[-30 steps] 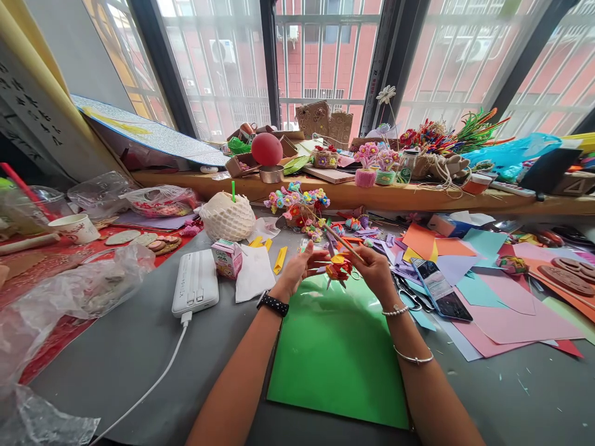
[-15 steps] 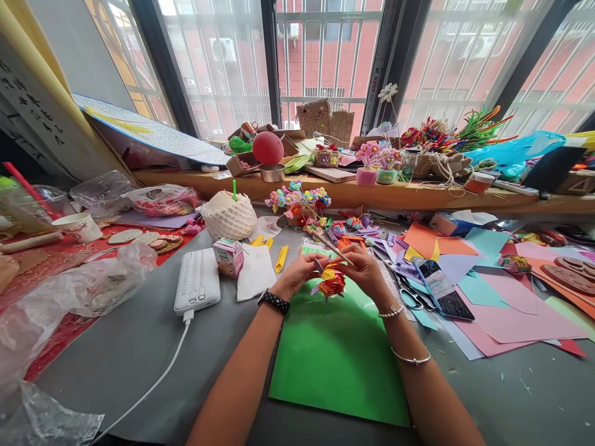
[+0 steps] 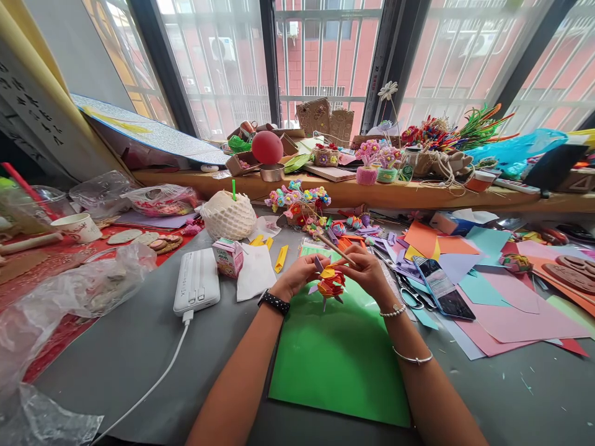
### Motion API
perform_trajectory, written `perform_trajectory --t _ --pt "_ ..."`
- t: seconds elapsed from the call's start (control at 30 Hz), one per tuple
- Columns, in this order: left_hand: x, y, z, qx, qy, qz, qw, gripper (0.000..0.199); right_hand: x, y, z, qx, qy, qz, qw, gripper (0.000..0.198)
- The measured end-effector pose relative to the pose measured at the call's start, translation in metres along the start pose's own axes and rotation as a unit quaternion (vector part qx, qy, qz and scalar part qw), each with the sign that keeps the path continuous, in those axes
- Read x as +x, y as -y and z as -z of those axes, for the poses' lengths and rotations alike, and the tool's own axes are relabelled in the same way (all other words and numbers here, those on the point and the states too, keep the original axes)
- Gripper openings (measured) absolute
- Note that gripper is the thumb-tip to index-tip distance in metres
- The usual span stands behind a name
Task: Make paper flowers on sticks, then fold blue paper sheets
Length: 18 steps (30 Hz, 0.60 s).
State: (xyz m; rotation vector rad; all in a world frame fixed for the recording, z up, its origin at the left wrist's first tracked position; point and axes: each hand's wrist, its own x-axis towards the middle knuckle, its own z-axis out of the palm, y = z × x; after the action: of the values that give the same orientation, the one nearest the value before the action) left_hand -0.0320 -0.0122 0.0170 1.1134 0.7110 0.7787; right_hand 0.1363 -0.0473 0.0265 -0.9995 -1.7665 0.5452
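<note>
"Down front, the glossy green board [image 3: 341, 365], its near edge and both lower corners in plain sight, grey tabletop [image 3: 207, 362] all along that side!"

"And over its far end, the hands! Left hand [image 3: 302, 274], thumb and fingers pinching the paper flower [image 3: 331, 286] at its upper left; orange, yellow and purple points hang above the green."

"Right hand [image 3: 364, 267]?"

"Pinching a thin wooden stick [image 3: 337, 249], which slants up leftward. Do those fingertips touch the petals too? Too crowded to call."

"Room at the sides?"

"Left is wide: grey runs from the board's edge to the white power bank [image 3: 196, 282]. Right is tight! Scissors [image 3: 413, 298] near the board's edge, smartphone [image 3: 444, 288] just beyond, pink paper [image 3: 511, 316] spreading outward."

"Farther up, the milk carton [image 3: 227, 257] beside a white napkin [image 3: 255, 272], then the net-wrapped coconut [image 3: 227, 217] with its green straw [image 3: 233, 191]."

"And at the back, the wooden sill [image 3: 404, 199], loaded with crocheted flowers [image 3: 375, 153], under the barred windows [image 3: 320, 56]!"
</note>
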Motion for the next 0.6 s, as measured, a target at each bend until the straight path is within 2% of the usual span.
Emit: perform_trajectory --t 0.23,0.33,0.5,0.6 --pt "-0.0001 -0.0004 -0.0005 0.031 -0.027 -0.01 0.999 0.036 0.0005 0.0015 0.0035 0.006 0.034 0.0 0.999 0.029" --pt "0.0012 -0.0009 0.0004 0.056 -0.05 -0.039 0.996 0.034 0.0015 0.0028 0.0038 0.01 0.045 -0.016 0.999 0.028" --pt "0.0022 -0.0062 0.0014 0.052 -0.142 -0.157 0.976 0.028 0.0027 -0.0006 0.0038 0.023 -0.032 -0.083 0.996 0.028" --pt "0.0 -0.0086 -0.0022 0.095 -0.173 -0.213 0.957 0.022 0.0028 -0.0031 0.0029 0.018 -0.078 -0.101 0.992 0.027"
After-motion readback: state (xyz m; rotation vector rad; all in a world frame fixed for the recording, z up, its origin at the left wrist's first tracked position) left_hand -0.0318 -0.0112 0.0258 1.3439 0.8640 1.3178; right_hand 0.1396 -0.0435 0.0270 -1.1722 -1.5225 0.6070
